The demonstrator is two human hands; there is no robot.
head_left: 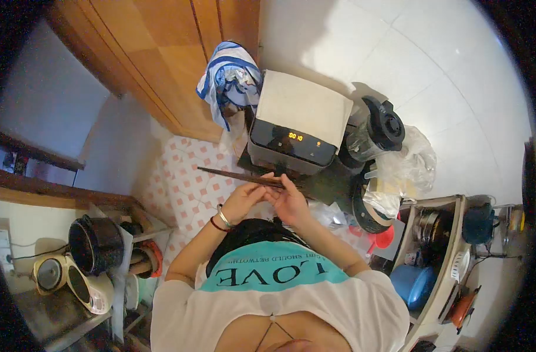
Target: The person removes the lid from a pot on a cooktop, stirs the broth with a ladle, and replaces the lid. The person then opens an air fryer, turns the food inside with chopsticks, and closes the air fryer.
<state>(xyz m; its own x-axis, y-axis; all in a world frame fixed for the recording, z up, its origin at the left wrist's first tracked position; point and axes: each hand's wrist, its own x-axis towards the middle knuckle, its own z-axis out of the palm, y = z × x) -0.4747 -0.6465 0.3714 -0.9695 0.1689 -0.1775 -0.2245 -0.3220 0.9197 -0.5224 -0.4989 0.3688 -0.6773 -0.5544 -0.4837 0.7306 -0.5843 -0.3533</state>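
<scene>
Rack: At far left, a black pot is set on a rack beside a cream appliance with dark round faces; what the pot contains cannot be made out.
Bag: A crumpled blue-and-white bag is placed between the wooden door and the air fryer; its contents are hidden.
Left hand: The chopsticks are pinched by the left hand, thumb and fingertips being brought together on them.
Chopsticks: Dark chopsticks are held nearly level in front of the air fryer, their thin ends pointed left over the tiled floor.
Air fryer: A boxy air fryer is stood on a dark counter; "00 10" is lit in yellow on its panel, and its interior is concealed.
Right hand: The chopsticks are also grasped in the grip of the right hand, which is touched by the left.
Jug: A clear blender jug is capped with a black lid; its contents are unclear. Beside it, a clear plastic bag is bunched.
Red cup: A red cup is seen lower down.
Shelf unit: At right, stacked round metalware is kept in the upper compartment of a shelf unit, and a blue basin below.
</scene>
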